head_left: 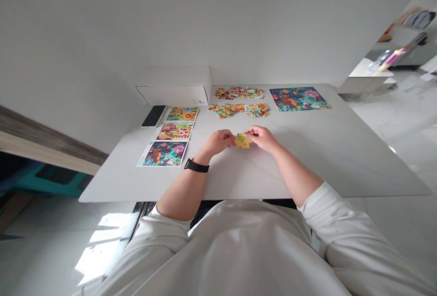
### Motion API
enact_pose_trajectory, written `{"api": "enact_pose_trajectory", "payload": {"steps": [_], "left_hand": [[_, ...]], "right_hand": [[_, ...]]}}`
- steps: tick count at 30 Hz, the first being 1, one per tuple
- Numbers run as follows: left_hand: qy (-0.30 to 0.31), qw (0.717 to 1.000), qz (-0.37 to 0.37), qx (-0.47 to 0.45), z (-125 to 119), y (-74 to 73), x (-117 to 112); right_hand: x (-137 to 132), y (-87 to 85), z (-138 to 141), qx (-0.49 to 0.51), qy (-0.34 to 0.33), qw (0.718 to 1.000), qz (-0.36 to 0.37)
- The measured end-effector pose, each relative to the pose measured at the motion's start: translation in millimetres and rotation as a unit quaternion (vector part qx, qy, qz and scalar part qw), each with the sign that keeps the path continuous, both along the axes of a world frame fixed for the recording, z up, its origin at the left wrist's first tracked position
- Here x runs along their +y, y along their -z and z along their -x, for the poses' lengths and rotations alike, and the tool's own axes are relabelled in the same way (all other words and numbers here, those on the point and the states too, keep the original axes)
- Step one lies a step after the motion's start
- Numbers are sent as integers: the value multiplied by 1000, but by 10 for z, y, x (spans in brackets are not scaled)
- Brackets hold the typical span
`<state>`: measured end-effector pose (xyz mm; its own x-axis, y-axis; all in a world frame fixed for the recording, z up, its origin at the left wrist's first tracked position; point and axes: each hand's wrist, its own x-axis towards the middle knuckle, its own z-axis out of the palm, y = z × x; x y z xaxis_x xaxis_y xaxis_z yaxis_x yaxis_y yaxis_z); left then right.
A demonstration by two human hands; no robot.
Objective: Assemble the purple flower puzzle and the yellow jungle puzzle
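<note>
Both the left hand and right hand are pinching, between narrowed fingers, a small, flat, yellow puzzle section with a green upper patch, just right of the frame's centre.

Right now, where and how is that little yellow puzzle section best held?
Probably by opposite side edges: the left grip coming from the left, the right grip from the right, near the upper corner. The yellow puzzle section looks thin and flat, so a light edge pinch should suit it, leaving most of its face uncovered.
</note>
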<state>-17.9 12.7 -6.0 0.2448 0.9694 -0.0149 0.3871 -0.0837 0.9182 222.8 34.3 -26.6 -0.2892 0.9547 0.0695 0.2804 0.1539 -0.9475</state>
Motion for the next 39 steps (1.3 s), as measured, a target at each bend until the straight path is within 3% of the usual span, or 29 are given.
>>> {"api": "enact_pose_trajectory", "payload": {"steps": [3, 6, 10, 15, 22, 30, 36, 39], "left_hand": [[-15, 995, -56, 81, 100, -52, -8], [-11, 988, -99, 119, 122, -74, -31], [56, 978, -136, 152, 72, -39, -80], [123, 957, -202, 168, 24, 45, -107], [156, 948, -200, 194, -14, 71, -126], [170, 945, -207, 190, -17, 55, -122], [164, 950, -200, 173, -12, 79, -127], [116, 967, -193, 123, -13, 82, -106]], "right_hand": [[-65, -35, 9, -29, -53, 998, 19], [-131, -46, 29, -91, -58, 994, 2], [-168, -47, 37, -182, -36, 981, -50], [-171, -74, 33, -223, -39, 971, -78], [-194, -114, 64, -290, -38, 947, -136], [-178, -102, 50, -314, -45, 940, -125], [-183, -119, 55, -318, -54, 938, -129], [-174, -123, 44, -312, -46, 939, -134]]}}
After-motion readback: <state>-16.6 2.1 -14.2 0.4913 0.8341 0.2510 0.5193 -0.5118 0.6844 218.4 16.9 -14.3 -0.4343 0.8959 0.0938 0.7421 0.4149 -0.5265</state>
